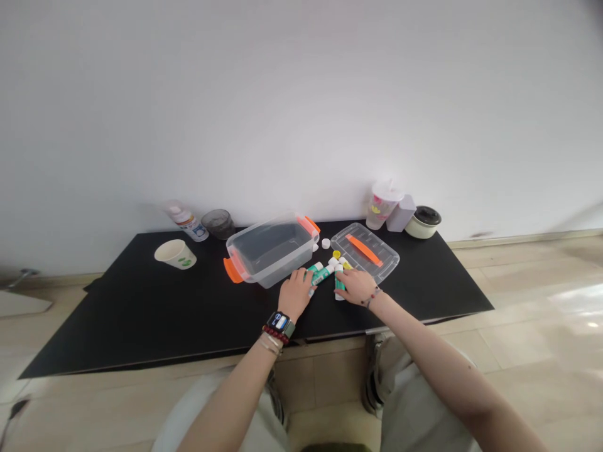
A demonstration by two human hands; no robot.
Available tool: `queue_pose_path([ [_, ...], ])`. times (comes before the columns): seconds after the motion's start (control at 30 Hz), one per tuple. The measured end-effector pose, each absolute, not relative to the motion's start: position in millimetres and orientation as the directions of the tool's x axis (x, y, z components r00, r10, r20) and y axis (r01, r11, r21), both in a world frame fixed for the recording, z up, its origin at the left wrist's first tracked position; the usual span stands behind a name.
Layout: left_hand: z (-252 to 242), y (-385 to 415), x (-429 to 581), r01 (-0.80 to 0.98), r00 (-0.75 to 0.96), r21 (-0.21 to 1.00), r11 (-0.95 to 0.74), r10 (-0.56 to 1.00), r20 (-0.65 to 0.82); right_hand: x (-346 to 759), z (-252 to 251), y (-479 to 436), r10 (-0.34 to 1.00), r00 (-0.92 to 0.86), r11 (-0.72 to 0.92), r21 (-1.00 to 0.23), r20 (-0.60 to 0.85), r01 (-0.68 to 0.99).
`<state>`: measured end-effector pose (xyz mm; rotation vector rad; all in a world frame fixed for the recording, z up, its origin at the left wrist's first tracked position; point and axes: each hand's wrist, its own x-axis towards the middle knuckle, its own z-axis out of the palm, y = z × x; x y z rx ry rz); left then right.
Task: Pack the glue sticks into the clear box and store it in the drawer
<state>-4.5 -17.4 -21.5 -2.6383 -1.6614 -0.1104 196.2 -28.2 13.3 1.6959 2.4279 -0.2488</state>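
Observation:
My left hand (296,292) is closed around the near end of a small green-and-white tube (323,275) with a white cap. Another green tube (315,267) lies right behind it. My right hand (358,287) has its fingers and thumb on a second green-and-white tube (340,284), partly covered by the fingers. Just beyond sit a yellow tube (345,263), a yellow cap (336,254) and a white cap (326,243). Left of these stands a clear plastic box (277,267) with orange latches, its top uncovered. Its clear lid (387,254) with an orange handle lies flat to the right.
On the black table (188,320), a paper cup (175,253), a spray bottle (191,225) and a dark glass bowl (218,223) stand at the left. At the back right are a lidded tumbler (378,210), a pale box (402,215) and a cream pot (421,226) with a black lid.

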Motion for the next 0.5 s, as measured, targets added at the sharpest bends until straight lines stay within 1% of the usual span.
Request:
queue_pose_path([
  [0.07,-22.1,-13.9,-3.4,0.910,0.413,0.013,-0.415,0.907,0.081,194.1,15.9,-30.4,0.901,-0.329,0.327,-0.055,-0.282,0.944],
  [0.13,-19.0,-13.4,-2.1,0.915,0.399,0.013,-0.402,0.911,0.102,193.3,19.2,-30.9,0.900,-0.299,0.302,-0.040,-0.316,0.952],
  [0.2,-12.2,-16.3,-1.2,0.912,0.403,0.025,-0.409,0.907,0.125,193.4,23.8,-31.8,0.905,-0.268,0.276,-0.026,-0.331,0.961],
  [0.27,-3.1,-22.3,-1.5,0.900,0.425,0.050,-0.433,0.897,0.124,193.0,29.4,-35.6,0.900,-0.249,0.251,-0.042,-0.357,0.967],
  [0.3,1.7,-26.4,-2.3,0.892,0.440,0.071,-0.447,0.892,0.101,192.2,32.1,-39.0,0.892,-0.248,0.244,-0.060,-0.377,0.968],
  [0.37,10.6,-36.8,-5.1,0.863,0.492,0.125,-0.489,0.871,0.006,188.8,37.0,-48.3,0.866,-0.268,0.252,-0.094,-0.423,0.963],
  [0.43,17.2,-49.6,-8.9,0.821,0.565,0.183,-0.540,0.815,-0.129,184.2,40.7,-58.5,0.831,-0.303,0.284,-0.114,-0.465,0.952],
  [0.5,21.8,-63.0,-12.6,0.796,0.605,0.215,-0.565,0.750,-0.267,180.8,43.9,-67.0,0.796,-0.340,0.314,-0.138,-0.501,0.939],
])
